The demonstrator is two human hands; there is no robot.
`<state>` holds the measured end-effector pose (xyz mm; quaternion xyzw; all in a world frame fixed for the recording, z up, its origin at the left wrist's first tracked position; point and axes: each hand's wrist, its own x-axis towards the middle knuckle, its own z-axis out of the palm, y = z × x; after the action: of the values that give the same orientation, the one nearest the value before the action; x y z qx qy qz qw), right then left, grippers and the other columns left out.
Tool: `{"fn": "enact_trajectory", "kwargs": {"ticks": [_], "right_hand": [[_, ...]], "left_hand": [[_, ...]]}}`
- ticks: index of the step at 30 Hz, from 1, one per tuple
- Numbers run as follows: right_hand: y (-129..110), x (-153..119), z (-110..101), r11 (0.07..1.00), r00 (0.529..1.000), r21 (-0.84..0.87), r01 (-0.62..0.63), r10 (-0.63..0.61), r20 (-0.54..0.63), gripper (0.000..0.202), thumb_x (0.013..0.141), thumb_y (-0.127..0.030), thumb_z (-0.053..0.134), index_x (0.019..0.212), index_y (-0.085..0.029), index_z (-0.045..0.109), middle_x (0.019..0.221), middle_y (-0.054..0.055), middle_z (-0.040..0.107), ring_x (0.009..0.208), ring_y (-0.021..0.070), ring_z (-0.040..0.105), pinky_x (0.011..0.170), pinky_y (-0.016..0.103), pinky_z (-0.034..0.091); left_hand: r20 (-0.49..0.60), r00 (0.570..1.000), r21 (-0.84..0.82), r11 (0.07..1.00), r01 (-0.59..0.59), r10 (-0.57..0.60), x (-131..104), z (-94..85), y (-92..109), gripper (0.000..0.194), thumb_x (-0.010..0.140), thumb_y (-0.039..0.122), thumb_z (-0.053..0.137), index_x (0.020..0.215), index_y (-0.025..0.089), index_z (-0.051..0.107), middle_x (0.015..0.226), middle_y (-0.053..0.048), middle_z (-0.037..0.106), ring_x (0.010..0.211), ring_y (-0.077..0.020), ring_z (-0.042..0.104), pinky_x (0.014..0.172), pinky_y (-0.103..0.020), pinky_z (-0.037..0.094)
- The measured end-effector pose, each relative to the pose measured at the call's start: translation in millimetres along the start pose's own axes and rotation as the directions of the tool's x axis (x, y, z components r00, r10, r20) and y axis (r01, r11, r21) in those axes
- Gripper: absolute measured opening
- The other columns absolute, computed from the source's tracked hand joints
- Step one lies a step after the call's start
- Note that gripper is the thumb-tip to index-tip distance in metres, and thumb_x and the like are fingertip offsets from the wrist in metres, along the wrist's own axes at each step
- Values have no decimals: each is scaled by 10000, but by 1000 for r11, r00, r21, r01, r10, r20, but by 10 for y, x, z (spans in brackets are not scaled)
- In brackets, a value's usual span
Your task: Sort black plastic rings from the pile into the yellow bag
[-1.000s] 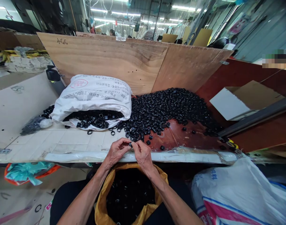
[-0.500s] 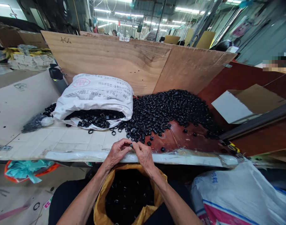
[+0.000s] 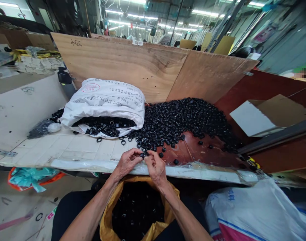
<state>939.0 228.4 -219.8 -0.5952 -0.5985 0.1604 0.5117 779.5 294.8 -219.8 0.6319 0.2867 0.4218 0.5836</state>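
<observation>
My left hand is closed, pinching a small black plastic ring between thumb and fingertips above the table's front edge. Right beside it, my right hand is closed too, its fingertips at a small dark bit too tiny to make out. Under both wrists stands a yellow sack with its mouth open, filled with black pieces. Beyond the hands, a heap of black rings spreads over the table. A white printed sack lies on its side, black rings spilling from its mouth.
Wooden boards wall in the table at the back. On the right is an open carton; below it stands a white and pink bag. An orange-rimmed container with teal material sits low at left.
My right hand's fingertips have drawn slightly away from the left's, so the black ring shows more clearly between them. The whole view has shifted a little.
</observation>
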Motion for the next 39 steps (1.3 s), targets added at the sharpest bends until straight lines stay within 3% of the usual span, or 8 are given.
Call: {"fn": "enact_trajectory", "kwargs": {"ticks": [8,13,18,23,28,30,34,39], "right_hand": [[-69,11,17,995,999,92,-32,35,-27,257,939,-404,574,951,-174,686,738,17,651,597,139,580,598,236,473],[-84,70,14,969,981,149,-195,191,39,301,974,-446,517,854,-195,632,537,-34,571,455,134,538,500,226,440],[-45,27,57,988,999,150,-45,40,33,291,951,-453,543,959,-190,667,730,29,653,586,159,607,588,257,497],[122,62,241,886,917,254,-389,345,202,461,951,-626,432,805,-210,565,442,-41,475,353,148,434,394,257,376],[-69,48,121,989,1000,150,12,-11,-5,313,930,-474,529,982,-197,664,855,78,680,720,199,638,702,316,518],[-170,24,73,976,997,207,-66,58,41,268,919,-437,528,962,-200,646,777,41,658,608,164,601,633,292,503],[-241,-48,104,741,865,459,-490,480,146,311,832,-494,622,904,-199,553,506,-66,521,405,107,437,428,210,359],[-244,-227,118,449,710,604,-658,636,301,487,759,-660,656,695,-211,479,514,-65,466,377,67,329,364,199,218]], "left_hand": [[26,1000,-7,1000,7,-6,-4,9,57,222,850,297,714,1013,148,692,907,-40,702,805,-153,643,771,-263,507],[35,999,9,1000,24,-24,7,-6,53,226,853,303,700,1012,143,690,897,-47,706,808,-164,649,773,-271,505],[16,998,50,997,55,-56,-10,-23,111,217,851,316,691,1003,161,693,810,-12,681,713,-145,613,690,-245,490],[30,998,182,981,-62,57,5,-55,62,175,886,326,653,981,186,700,925,-43,714,826,-187,660,782,-282,525],[74,995,10,998,65,-65,32,-109,67,285,850,404,713,1010,169,698,897,-44,728,814,-186,670,771,-281,538],[100,991,14,996,86,-87,41,-117,68,306,846,408,721,1024,160,693,882,-42,726,792,-180,670,760,-281,535],[122,992,223,974,-47,20,18,-94,23,230,899,339,664,1065,182,692,960,-54,732,883,-192,683,845,-311,538],[215,940,404,852,-331,264,-222,-10,-19,248,945,204,554,1166,222,664,1169,-83,710,1112,-211,668,997,-348,508]]}}
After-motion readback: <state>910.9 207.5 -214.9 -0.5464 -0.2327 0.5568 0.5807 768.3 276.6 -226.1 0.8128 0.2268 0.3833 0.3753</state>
